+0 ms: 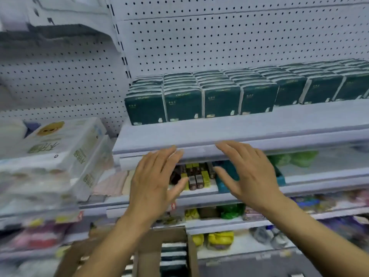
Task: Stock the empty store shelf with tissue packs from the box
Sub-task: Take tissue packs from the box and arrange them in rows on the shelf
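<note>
Two white pegboard panels (219, 37) back the store shelving and fill the upper part of the view. Below them runs the white shelf (229, 126), which carries dark green tissue packs (221, 92) standing upright in tight rows, touching one another, from the left upright across to the right edge; a bare strip of shelf lies in front of them. At left, large clear-wrapped paper bundles (60, 148) are stacked beside the shelf. Lower shelves (299, 188) hold blurred coloured goods, among them small yellow and brown packets (196, 176) between the hands. At the bottom stands the open cardboard box (163, 236), with more dark packs edge-up inside it. Left hand (154, 176) and right hand (247, 172) hover near the shelf's front lip, palms down, well below the tissue rows. Both sets of fingers (171, 154) are spread, relaxed and released, holding nothing.
</note>
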Demonstrator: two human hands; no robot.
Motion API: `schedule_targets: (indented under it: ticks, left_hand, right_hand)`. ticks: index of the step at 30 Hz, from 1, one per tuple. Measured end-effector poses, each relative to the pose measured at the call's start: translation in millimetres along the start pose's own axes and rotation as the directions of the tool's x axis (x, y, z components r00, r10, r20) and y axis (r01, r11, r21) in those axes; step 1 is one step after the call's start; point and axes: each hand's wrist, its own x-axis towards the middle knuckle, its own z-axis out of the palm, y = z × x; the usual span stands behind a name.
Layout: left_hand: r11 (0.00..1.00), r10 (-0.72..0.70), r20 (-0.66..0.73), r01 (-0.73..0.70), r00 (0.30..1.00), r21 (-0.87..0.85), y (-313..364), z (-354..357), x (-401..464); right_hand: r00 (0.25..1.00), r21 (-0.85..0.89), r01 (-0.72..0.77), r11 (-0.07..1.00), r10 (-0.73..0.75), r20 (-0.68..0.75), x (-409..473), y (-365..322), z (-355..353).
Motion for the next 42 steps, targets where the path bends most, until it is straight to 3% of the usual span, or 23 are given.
schedule_targets:
  ticks: [4, 7, 11, 16, 24, 27, 32, 35, 38, 42]
  left_hand:
    - [0.999, -0.019, 0.050, 0.021, 0.999, -0.050, -21.4, -17.7, -70.0]
    - [0.995, -0.088, 0.236, 0.096, 0.968, -0.026, -42.3, -16.8, -121.2]
    - [0.966, -0.215, 0.568, 0.259, 0.795, 0.002, -64.9, 1.4, -185.5]
    - [0.901, -0.292, 0.740, 0.434, 0.606, 0.000, -74.7, 40.4, -244.0]
    - [0.733, -0.380, 0.817, 0.679, 0.433, -0.019, -82.2, 137.7, -317.2]
    - [0.668, -0.425, 0.827, 0.744, 0.369, 0.010, -78.8, 176.0, -334.4]
    - [0.631, -0.457, 0.826, 0.775, 0.329, 0.041, -71.0, 227.7, -356.0]
    - [0.514, -0.489, 0.825, 0.858, 0.283, 0.010, -67.4, 247.5, -368.2]
    - [0.391, -0.538, 0.801, 0.919, 0.263, -0.039, -63.2, 257.1, -379.3]
    - [0.382, -0.550, 0.780, 0.921, 0.297, -0.081, -62.6, 262.3, -384.1]
  right_hand:
    - [0.991, 0.055, 0.010, 0.998, -0.018, 0.134, -35.2, -67.4, 25.5]
    - [0.963, 0.085, -0.022, 0.996, -0.002, 0.271, -61.5, -101.1, 56.6]
    - [0.889, 0.096, -0.087, 0.992, 0.034, 0.456, -99.6, -123.1, 105.4]
    - [0.727, 0.042, -0.123, 0.992, 0.061, 0.684, -142.1, -127.0, 167.0]
    - [0.622, -0.048, 0.079, 0.996, -0.011, 0.783, -177.1, -122.8, 260.2]
    - [0.504, -0.059, 0.159, 0.986, -0.029, 0.863, -183.0, -126.8, 293.7]
    - [0.299, -0.070, 0.253, 0.965, -0.009, 0.954, -200.7, -134.4, 338.3]
    - [0.249, -0.081, 0.274, 0.958, 0.011, 0.969, -203.6, -137.0, 355.4]
    - [0.247, -0.101, 0.257, 0.961, 0.036, 0.968, -204.4, -138.9, 366.0]
    - [0.234, -0.127, 0.244, 0.961, 0.069, 0.970, -206.6, -139.1, 374.9]
